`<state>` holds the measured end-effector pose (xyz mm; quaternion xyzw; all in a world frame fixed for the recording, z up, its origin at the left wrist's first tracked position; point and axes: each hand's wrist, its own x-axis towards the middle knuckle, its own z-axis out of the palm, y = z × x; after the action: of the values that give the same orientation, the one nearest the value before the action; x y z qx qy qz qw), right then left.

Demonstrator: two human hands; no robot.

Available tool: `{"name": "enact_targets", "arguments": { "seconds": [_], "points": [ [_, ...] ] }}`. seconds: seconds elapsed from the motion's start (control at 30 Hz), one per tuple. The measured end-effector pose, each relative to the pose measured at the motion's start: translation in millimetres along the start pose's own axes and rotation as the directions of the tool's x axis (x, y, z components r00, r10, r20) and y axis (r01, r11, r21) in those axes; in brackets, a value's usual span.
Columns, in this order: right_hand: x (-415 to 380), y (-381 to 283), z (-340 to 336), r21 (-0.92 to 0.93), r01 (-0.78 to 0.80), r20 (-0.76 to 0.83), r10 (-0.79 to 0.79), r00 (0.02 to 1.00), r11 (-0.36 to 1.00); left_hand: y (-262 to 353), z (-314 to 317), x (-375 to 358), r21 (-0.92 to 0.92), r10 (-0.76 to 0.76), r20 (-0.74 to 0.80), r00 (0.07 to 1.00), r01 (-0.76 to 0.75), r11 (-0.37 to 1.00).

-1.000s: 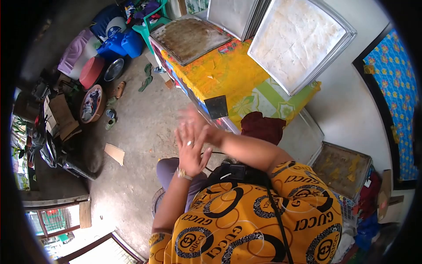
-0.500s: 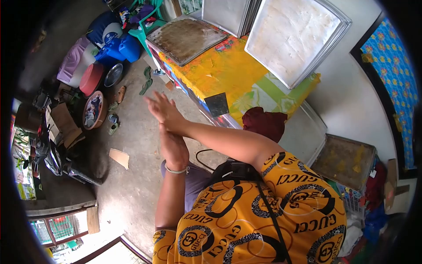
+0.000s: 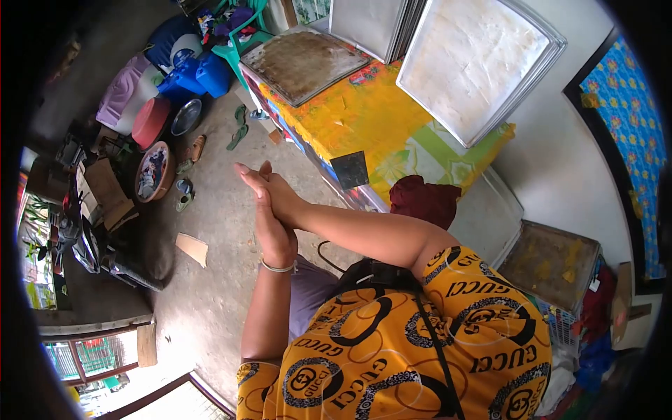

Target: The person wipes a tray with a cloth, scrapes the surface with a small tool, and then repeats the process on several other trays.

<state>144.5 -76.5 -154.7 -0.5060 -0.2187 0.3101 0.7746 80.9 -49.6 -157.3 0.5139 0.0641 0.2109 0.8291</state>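
Note:
My left hand (image 3: 274,236), with a pale bracelet (image 3: 277,267) at its wrist, is raised in front of me, its fingers stretched out. My right hand (image 3: 285,203) lies against it, palm to palm, the heels of both hands close together. Parts of the fingers overlap, so some are hidden. I see no object between the hands. Both are in the air over the concrete floor (image 3: 217,224), left of a table with a yellow patterned cover (image 3: 350,126). A dark square patch (image 3: 349,170) on the table's near edge is the closest thing to the right hand.
Metal trays (image 3: 479,63) lean upright on the table beside a flat browned tray (image 3: 305,64). A maroon cloth (image 3: 424,197) hangs at the table's near corner. Basins (image 3: 150,123), blue jugs (image 3: 212,74), slippers (image 3: 238,136) and a motorbike (image 3: 87,245) stand left. Cardboard (image 3: 192,249) lies on the floor.
My right hand has slid back along the left hand, and its spread fingers have drawn in. The left fingertips now reach beyond it. The view has shifted slightly.

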Motion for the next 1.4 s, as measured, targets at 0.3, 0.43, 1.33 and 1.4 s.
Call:
{"name": "enact_targets", "arguments": {
  "seconds": [0.3, 0.43, 1.33, 1.4],
  "points": [
    [-4.2, 12.5, -55.9, 0.39, -0.066, -0.078, 0.104, 0.991, 0.919, -23.6, -6.8, 5.8, 0.433, 0.225, 0.899, 0.376, -0.841, -0.325],
    [-48.4, -14.2, -51.4, 0.578, -0.355, 0.401, 0.123, 0.908, 0.735, -36.5, -102.2, 53.3, 0.847, 0.309, 0.451, 0.837, -0.511, 0.146],
    [-521.8, 234.5, -314.5, 0.767, -0.443, -0.64, 0.603, -0.476, 0.464, -134.9, -228.0, -134.4, 0.97, -0.233, -0.193, 0.953, 0.149, -0.192],
    [-519.7, 230.7, -310.9, 0.791, -0.399, -0.611, 0.625, -0.486, 0.463, -131.4, -226.0, -131.8, 0.973, -0.244, -0.176, 0.954, 0.132, -0.187]
  ]
}}
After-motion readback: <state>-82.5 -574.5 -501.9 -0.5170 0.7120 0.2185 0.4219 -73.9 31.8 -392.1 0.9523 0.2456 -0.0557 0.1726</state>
